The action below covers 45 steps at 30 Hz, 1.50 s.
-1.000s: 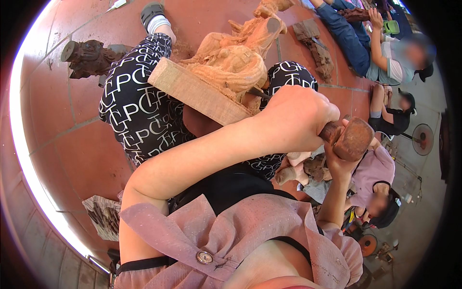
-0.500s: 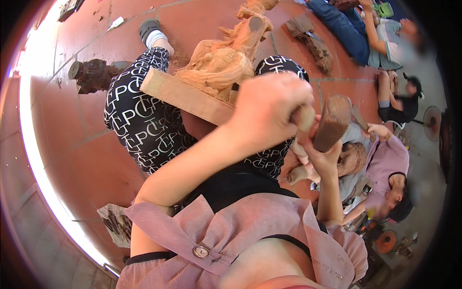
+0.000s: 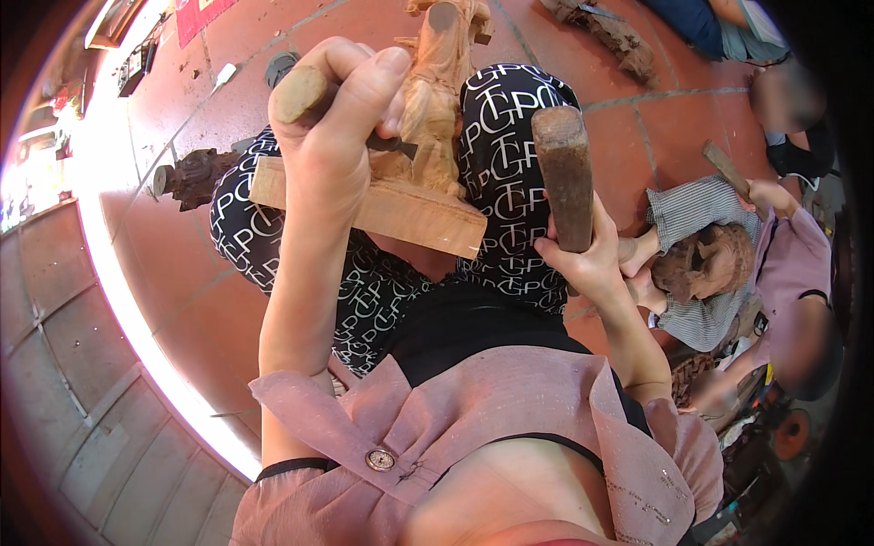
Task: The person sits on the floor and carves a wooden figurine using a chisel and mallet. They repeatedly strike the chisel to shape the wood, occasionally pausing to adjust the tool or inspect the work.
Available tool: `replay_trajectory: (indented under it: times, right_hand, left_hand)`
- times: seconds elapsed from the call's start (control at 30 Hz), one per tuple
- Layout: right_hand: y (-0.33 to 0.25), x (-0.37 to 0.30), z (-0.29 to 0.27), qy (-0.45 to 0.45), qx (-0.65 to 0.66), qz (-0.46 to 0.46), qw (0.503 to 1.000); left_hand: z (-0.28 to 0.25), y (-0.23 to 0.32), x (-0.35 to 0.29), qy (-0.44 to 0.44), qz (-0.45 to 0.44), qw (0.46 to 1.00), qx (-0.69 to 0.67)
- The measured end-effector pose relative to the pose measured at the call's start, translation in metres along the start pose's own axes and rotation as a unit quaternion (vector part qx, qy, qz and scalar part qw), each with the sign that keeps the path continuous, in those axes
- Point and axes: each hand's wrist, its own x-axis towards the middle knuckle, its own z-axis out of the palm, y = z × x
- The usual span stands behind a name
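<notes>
My left hand (image 3: 341, 150) is closed around a wood carving chisel (image 3: 303, 95). The round end of its wooden handle faces up, and the dark blade pokes out past my fingers beside a pale wooden carving (image 3: 428, 127). Whether the blade touches the wood I cannot tell. The carving sits between my knees, with its thick square base (image 3: 410, 218) toward me; my left hand hides part of its left side. In my right hand (image 3: 587, 259), the fingers wrap the lower part of a worn wooden mallet (image 3: 563, 177), held upright over my right thigh, apart from the chisel.
At the right a co-worker in striped trousers (image 3: 692, 305) sits with a brown carved piece (image 3: 706, 262) and a raised mallet (image 3: 726, 169). Dark wood chunks lie on the red tiles, one beyond my right knee (image 3: 605, 41), another beside my left leg (image 3: 196, 177).
My left hand has swung leftward with the chisel, from beside the mallet to over the carving. The mallet has shifted a little left in my right hand. My view has turned somewhat.
</notes>
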Motion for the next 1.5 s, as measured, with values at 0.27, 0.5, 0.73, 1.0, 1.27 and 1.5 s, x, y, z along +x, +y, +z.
replay_trajectory:
  times: [0.27, 0.5, 0.73, 1.0, 1.27, 1.5]
  right_hand:
    - [0.0, 0.0, -0.002, 0.004, -0.001, -0.034, 0.999]
    - [0.002, 0.002, -0.002, 0.007, -0.008, -0.076, 0.997]
    - [0.003, 0.003, 0.0, 0.003, 0.007, -0.073, 0.997]
    - [0.008, 0.001, -0.001, 0.007, -0.003, -0.08, 0.997]
    - [0.003, 0.003, -0.001, 0.002, -0.01, -0.083, 0.997]
    - [0.003, 0.003, -0.001, 0.005, -0.01, -0.085, 0.996]
  left_hand:
    - [-0.002, -0.011, 0.004, -0.062, 0.042, 0.988, 0.138]
    - [-0.003, 0.006, -0.015, -0.018, 0.013, 0.996, 0.082]
    - [0.003, -0.008, -0.027, -0.04, 0.092, 0.983, 0.155]
    - [-0.005, -0.003, -0.033, -0.013, 0.03, 0.999, 0.026]
    - [-0.002, -0.013, -0.036, -0.017, 0.082, 0.994, 0.068]
    - [-0.008, 0.0, -0.033, -0.078, 0.072, 0.974, 0.198]
